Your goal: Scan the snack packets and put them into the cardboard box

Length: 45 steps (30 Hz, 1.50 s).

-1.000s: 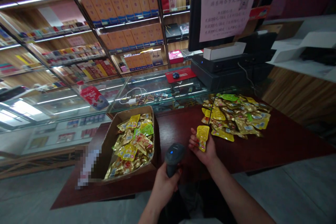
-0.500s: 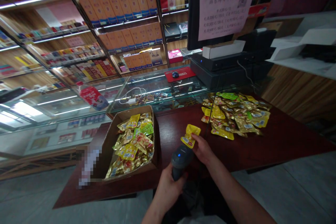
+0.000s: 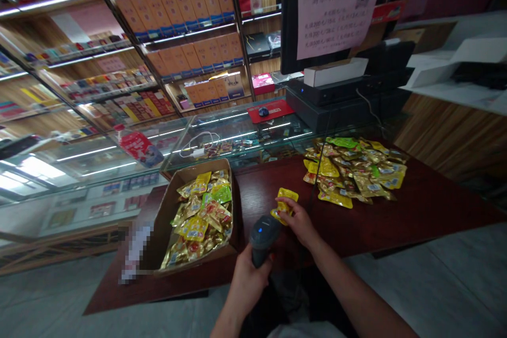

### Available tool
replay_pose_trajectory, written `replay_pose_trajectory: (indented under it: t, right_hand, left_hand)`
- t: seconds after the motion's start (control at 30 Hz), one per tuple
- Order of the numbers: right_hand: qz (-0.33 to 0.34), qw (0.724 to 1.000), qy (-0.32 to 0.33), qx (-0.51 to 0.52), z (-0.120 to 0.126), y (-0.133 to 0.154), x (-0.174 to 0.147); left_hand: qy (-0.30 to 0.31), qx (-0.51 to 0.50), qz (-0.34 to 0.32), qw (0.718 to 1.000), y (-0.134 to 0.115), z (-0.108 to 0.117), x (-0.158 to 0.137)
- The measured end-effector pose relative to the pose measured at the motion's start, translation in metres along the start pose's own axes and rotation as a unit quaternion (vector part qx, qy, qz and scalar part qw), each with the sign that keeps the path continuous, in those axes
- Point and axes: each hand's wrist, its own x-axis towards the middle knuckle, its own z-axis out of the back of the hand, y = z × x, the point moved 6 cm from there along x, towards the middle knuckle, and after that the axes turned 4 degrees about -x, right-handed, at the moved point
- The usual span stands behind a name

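My left hand (image 3: 250, 278) is wrapped round the handle of a dark barcode scanner (image 3: 266, 232), which has a blue light on its head. My right hand (image 3: 300, 222) grips a small yellow snack packet (image 3: 288, 196) just beyond the scanner's head, fingers across its front. To the left stands an open cardboard box (image 3: 234, 206) holding many gold, yellow and green packets (image 3: 216, 215). A loose pile of similar packets (image 3: 362, 177) lies on the right of the dark red table (image 3: 259, 190).
Behind the table runs a glass display counter (image 3: 233, 129) with a red mouse pad (image 3: 273, 111) and a monitor (image 3: 290, 31) bearing a pink notice (image 3: 336, 16). A red bottle-shaped package (image 3: 138, 145) is at the left. A thin dark cord (image 3: 321, 153) crosses before the pile.
The scanner in my left hand has moved slightly left. My right hand has shifted a little left with the yellow packet, and its fingers now cover more of it.
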Motion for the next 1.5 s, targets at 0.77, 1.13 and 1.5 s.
replay_pose_trajectory:
  t: [0.77, 1.13, 1.5]
  right_hand:
    - [-0.034, 0.997, -0.001, 0.076, -0.004, 0.010, -0.005]
    - [-0.025, 0.997, 0.028, 0.061, -0.007, 0.007, -0.008]
    - [0.013, 0.984, -0.099, 0.149, -0.009, 0.031, 0.007]
  left_hand:
    - [0.020, 0.127, -0.115, 0.985, -0.025, 0.002, -0.007]
    - [0.011, 0.096, -0.100, 0.990, -0.025, 0.011, -0.008]
    - [-0.010, -0.120, 0.036, 0.992, 0.034, 0.006, 0.022]
